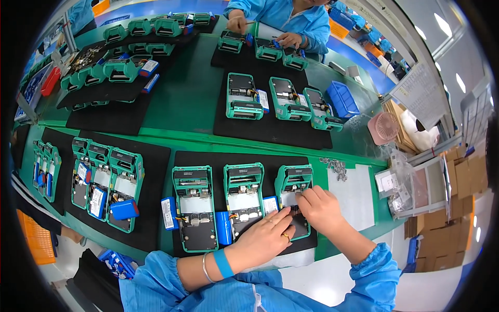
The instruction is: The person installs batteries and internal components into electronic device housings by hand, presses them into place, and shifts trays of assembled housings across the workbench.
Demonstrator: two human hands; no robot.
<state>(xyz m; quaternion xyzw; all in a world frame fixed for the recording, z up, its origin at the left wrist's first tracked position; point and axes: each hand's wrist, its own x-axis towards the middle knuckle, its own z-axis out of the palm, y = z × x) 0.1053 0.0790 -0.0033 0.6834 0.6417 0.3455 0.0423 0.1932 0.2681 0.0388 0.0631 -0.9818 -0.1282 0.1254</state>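
Nearest the lens: my blue smock (208, 301), below both hands. The green-edged housing (285, 197) lies under my fingertips, on the black mat (218, 179). Right hand (318, 208): thumb and fingers drawn together over the housing's middle; whether they grip a part, I can't make out. Left hand (264, 236): fingers extended side by side, reaching across its lower half; fingertip contact unclear.

Technique, my judgement: brace the housing with the left, work the right fingertips squarely and lightly, and keep any leads from the labelled battery pack (271, 204), just beyond my left knuckles, unpinched.

Obscured: the spot between my hands, and much of the housing's lower half.
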